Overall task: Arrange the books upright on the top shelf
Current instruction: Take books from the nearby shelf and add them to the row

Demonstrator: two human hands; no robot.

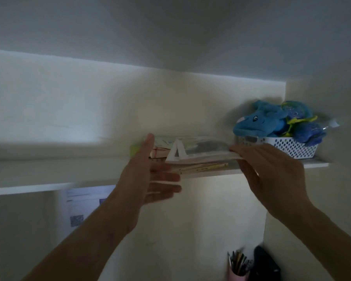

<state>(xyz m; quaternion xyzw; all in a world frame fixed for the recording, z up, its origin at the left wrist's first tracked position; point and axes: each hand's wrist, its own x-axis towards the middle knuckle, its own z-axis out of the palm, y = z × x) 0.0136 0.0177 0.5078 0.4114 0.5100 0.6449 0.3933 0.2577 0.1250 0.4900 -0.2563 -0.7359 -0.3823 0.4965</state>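
Note:
A small pile of books (pixel 201 153) lies flat on the white top shelf (pixel 49 171), near its middle. The uppermost book is large, with a pale cover showing a white triangle. My right hand (pixel 272 171) grips that book's right edge, thumb on top and fingers beneath. My left hand (pixel 150 175) is held out by the pile's left end with straight fingers spread under the books' front edge; blur hides whether it touches them. A thinner yellowish book (pixel 203 168) sticks out at the bottom of the pile.
A white perforated basket (pixel 292 148) holding blue plush toys (pixel 272 120) stands right of the pile on the shelf. Below hang papers on the wall (pixel 83 205). A cup of pens (pixel 238 264) and a dark object (pixel 265 264) stand at the lower right.

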